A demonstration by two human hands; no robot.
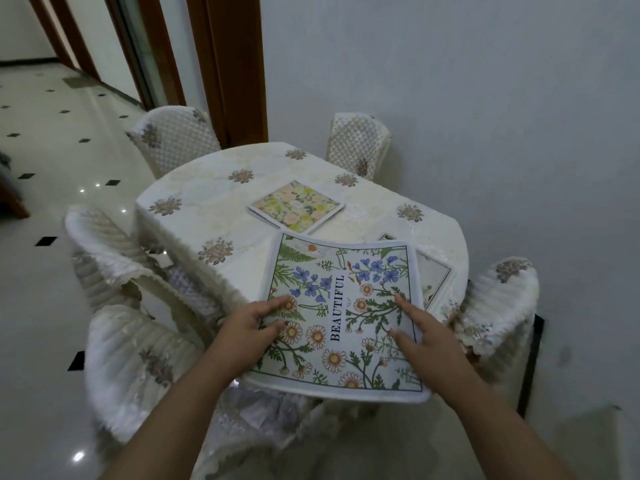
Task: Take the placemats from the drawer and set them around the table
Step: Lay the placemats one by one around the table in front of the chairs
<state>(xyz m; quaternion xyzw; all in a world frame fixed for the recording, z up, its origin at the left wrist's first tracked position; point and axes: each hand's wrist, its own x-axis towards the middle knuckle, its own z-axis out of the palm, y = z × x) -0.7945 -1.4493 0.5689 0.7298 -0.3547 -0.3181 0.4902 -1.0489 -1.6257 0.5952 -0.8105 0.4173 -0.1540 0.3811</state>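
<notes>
A large placemat [343, 317] printed with daisies, blue flowers and the word BEAUTIFUL is held above the near edge of the table [207, 209]. My left hand [249, 327] grips its left edge and my right hand [422, 334] grips its right edge. A stack of square placemats [296, 206] with a yellow and peach flower print lies at the middle of the table. Another placemat [434, 275] lies on the right side of the table, mostly hidden behind the held one.
The round table wears a cream cloth with brown flower motifs. Quilted covered chairs stand around it: two at the back [173, 140] [358, 143], two on the left [110, 258] [138, 368], one on the right [498, 306]. A wall is at right, shiny tiled floor at left.
</notes>
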